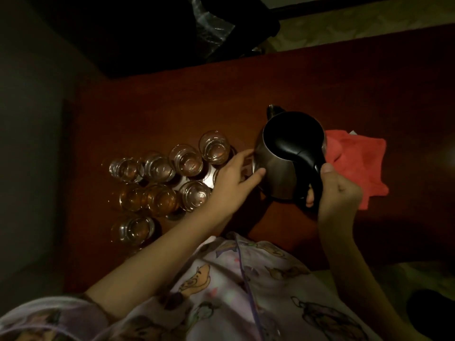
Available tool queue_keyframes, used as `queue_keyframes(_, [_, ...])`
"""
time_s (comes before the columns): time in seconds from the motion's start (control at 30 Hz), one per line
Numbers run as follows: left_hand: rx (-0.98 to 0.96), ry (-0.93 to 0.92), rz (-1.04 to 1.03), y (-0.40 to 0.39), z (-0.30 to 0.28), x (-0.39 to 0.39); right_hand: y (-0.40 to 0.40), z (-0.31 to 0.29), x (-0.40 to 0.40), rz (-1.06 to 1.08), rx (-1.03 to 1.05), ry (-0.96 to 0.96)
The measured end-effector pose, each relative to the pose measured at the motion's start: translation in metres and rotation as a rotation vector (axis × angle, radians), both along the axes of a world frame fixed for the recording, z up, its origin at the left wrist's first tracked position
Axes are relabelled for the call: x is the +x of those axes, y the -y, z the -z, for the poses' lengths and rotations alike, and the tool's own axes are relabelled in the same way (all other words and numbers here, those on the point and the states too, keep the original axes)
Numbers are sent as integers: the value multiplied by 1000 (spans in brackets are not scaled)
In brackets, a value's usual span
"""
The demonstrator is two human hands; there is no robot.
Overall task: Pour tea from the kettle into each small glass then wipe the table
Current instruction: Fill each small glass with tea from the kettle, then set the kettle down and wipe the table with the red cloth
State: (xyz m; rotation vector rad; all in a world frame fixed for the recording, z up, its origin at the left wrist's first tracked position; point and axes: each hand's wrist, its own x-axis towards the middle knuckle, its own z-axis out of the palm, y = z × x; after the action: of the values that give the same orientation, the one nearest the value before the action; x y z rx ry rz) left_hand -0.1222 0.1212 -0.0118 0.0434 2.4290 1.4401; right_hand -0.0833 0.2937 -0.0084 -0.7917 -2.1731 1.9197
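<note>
A steel kettle [275, 173] with a black lid and black handle stands at the middle of the dark red table [172, 104], spout pointing away. My right hand [337, 190] grips the black handle. My left hand [234, 180] touches the kettle's left side with thumb and fingers. Several small glasses [187, 161] cluster left of the kettle; two of them [160, 199] hold amber tea, and the far row looks clear. One glass is partly hidden under my left hand.
A red cloth [357, 163] lies crumpled right of the kettle, partly behind my right hand. A metal tray [208, 177] shows under some glasses. A dark object with plastic wrap [209, 33] sits beyond the table's far edge. A grey wall [32, 119] borders the left.
</note>
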Motion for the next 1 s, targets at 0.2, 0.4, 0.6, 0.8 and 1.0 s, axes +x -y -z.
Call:
queue_keyframes(0.2, [45, 5, -63, -6, 5, -4, 2, 7, 4, -8, -33, -129])
queue_keyframes(0.4, [43, 25, -59, -7, 12, 5, 2, 16, 15, -55, -5, -102])
queue_keyframes(0.6, [64, 44, -57, -3, 16, 24, 0, -2, 17, -76, 4, -23])
queue_keyframes(0.8, [-10, 13, 1, 11, 26, 56, -49, 40, 9, -93, 667, 213])
queue_keyframes(1.0, [-60, 111, -18, 28, 43, 78, -68, 81, -1, -420, 1036, 325])
